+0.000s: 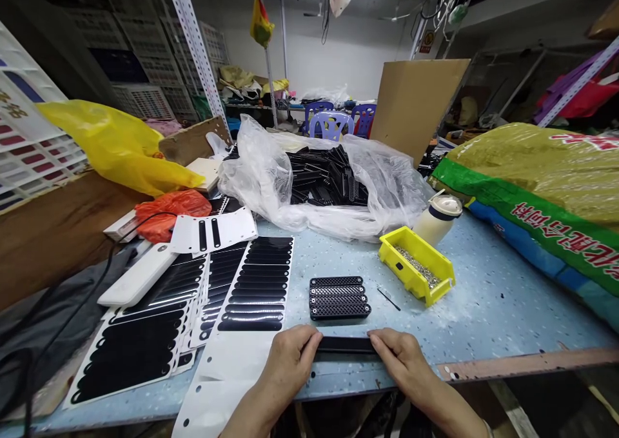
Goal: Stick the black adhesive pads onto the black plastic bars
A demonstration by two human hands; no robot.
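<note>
A flat black strip-shaped piece spans the gap between my two hands near the table's front edge. My left hand pinches its left end, and my right hand pinches the right end. Just beyond it lies a row of several black perforated bars with small round metal spots at their ends. To the left is a white backing sheet of glossy black rounded strips, its lower part bare beside my left forearm. A thin dark rod lies right of the bars.
A yellow bin of small metal parts stands at right, before a cream bottle. Behind, clear plastic surrounds a heap of black pieces. More strip sheets and a white device lie left; a large sack borders the right.
</note>
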